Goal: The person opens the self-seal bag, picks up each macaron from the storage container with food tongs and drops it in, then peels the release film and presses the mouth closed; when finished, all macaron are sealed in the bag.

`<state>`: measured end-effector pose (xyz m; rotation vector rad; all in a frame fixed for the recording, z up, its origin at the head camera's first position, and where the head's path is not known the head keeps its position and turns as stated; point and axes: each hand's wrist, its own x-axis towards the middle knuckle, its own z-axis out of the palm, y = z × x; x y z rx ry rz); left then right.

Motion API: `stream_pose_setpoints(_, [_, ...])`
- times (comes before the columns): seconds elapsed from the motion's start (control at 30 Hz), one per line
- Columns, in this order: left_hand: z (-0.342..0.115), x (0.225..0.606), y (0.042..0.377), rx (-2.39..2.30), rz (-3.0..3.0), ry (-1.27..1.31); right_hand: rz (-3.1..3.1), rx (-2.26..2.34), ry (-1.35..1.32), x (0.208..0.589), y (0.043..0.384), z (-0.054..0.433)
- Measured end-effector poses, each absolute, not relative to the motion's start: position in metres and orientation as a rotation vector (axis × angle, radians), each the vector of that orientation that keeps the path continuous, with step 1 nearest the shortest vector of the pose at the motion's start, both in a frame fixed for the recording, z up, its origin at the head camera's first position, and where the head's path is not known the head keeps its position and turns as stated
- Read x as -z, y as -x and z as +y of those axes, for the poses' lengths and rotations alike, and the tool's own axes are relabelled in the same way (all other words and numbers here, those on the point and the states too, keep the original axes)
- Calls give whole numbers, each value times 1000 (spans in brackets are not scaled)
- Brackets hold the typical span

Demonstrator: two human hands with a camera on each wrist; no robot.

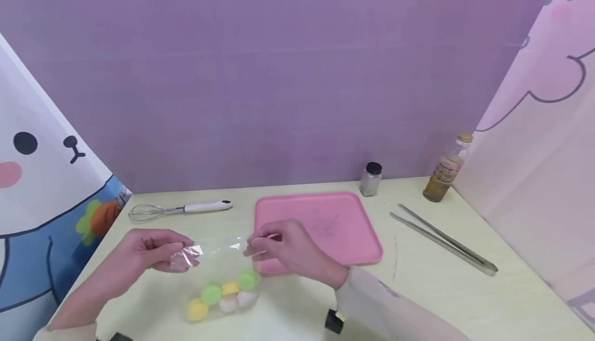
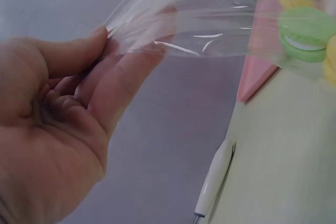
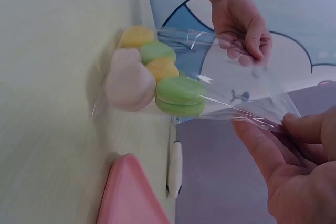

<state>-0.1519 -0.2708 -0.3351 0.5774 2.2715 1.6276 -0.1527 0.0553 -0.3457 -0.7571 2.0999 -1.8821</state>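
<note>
Between both hands hangs a clear plastic bag (image 1: pixel 218 258), its top edge stretched sideways. Several macarons lie in its bottom: green (image 3: pixel 180 96), yellow (image 1: pixel 197 310) and pale pink (image 3: pixel 129 86). My left hand (image 1: pixel 149 256) pinches one upper corner between thumb and fingers, with the film spread over the fingertips in the left wrist view. The opposite upper corner is pinched by my right hand (image 1: pixel 288 248), which is in front of the near left part of a pink tray (image 1: pixel 321 227). Whether the bag's mouth is parted, I cannot tell.
A whisk (image 1: pixel 206 206) with a white handle lies at the back left. Metal tongs (image 1: pixel 446 240) lie on the right. Behind them stand a small black-capped jar (image 1: pixel 371 180) and a bottle of amber liquid (image 1: pixel 446 173). A purple backdrop (image 1: pixel 297 82) borders the table's far edge.
</note>
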Motion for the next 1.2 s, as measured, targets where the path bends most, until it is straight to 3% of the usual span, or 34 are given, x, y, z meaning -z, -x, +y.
stream_pose_setpoints(0.3, [-272, 350, 200, -1515, 2616, -306, 2203, 1852, 574, 359, 210, 26])
stream_pose_setpoints(0.6, [-272, 388, 234, -1319, 2801, -335, 2614, 1412, 569, 385, 248, 14])
stream_pose_setpoints(0.9, [-259, 398, 236, -902, 3141, -498, 2824, 1128, 587, 393, 245, 26])
stream_pose_setpoints(1.2, [-234, 391, 207, -420, 3378, -759, 3025, 603, 807, 387, 217, 98])
